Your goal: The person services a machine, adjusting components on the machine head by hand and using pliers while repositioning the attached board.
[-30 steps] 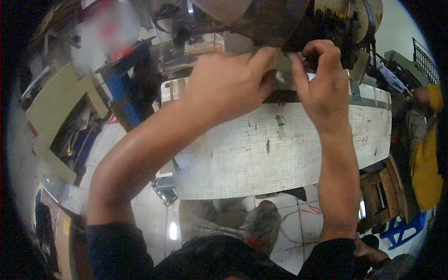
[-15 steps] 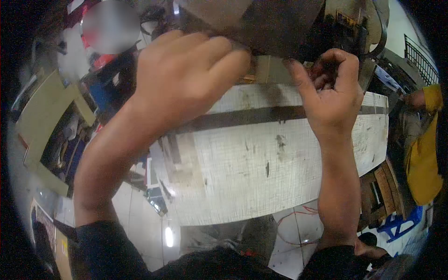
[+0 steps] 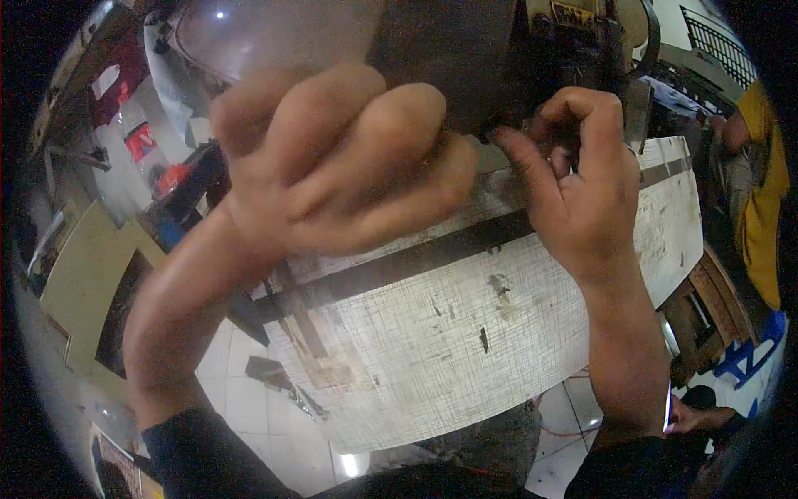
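A white board (image 3: 432, 366) was seen in front of the person's body, below both hands and set at a slant, its right end higher in the view than its left. Its pale surface was covered with a fine crosshatch of thin dark lines and was marked by small dark gouges and smudges near the middle. It was crossed lengthwise by a dark strip (image 3: 399, 262), and brownish, worn patches were shown toward the left end. Beyond the board, a dark machine (image 3: 449, 66) was placed, with a yellow label (image 3: 573, 15) visible high on its right part.

The left hand (image 3: 341, 166) was held over the board's far left part, its fingers loosely curled and blurred; whether anything was gripped could not be told. The right hand (image 3: 586, 175) was held over the far edge, its thumb extended and its fingers bent inward; whether anything was pinched there could not be told either.

Part of the board's far edge was covered by the hands, and part of its right side by the right forearm. The machine's top was cut off by the frame, and its details were lost in shadow.
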Action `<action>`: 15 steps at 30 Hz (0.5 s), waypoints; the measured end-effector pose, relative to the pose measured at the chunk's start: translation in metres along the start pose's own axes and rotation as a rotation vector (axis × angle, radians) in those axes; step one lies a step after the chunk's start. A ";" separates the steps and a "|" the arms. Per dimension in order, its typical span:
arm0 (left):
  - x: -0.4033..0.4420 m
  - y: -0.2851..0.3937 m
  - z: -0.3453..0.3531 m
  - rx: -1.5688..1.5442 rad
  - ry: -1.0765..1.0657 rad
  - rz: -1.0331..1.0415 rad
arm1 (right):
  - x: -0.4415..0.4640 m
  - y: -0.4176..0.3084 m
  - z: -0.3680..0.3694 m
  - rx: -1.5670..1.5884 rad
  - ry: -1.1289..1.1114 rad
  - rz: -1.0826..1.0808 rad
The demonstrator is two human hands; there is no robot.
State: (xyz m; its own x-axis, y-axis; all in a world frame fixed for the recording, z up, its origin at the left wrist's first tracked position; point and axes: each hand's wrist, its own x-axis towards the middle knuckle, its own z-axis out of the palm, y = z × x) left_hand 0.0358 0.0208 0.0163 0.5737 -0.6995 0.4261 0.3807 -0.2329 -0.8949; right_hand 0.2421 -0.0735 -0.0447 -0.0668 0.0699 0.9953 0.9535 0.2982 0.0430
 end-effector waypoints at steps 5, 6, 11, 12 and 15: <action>0.009 0.002 -0.011 -0.034 -0.218 -0.010 | 0.004 -0.002 -0.005 -0.095 0.007 -0.143; 0.005 0.002 -0.002 -0.072 -0.113 -0.040 | 0.005 0.001 -0.003 -0.095 0.014 -0.141; 0.002 0.001 0.002 -0.095 -0.003 -0.016 | 0.013 0.012 0.000 -0.141 0.104 -0.360; 0.003 -0.001 0.003 -0.119 0.015 -0.012 | 0.016 0.011 -0.001 -0.160 0.119 -0.381; 0.002 0.001 0.001 -0.172 0.022 -0.049 | 0.017 0.002 -0.001 -0.190 0.126 -0.376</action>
State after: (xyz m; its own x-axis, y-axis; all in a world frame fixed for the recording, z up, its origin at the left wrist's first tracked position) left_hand 0.0379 0.0201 0.0164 0.5403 -0.6987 0.4689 0.2775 -0.3781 -0.8832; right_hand 0.2436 -0.0726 -0.0274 -0.3944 -0.1299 0.9097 0.9077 0.0994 0.4077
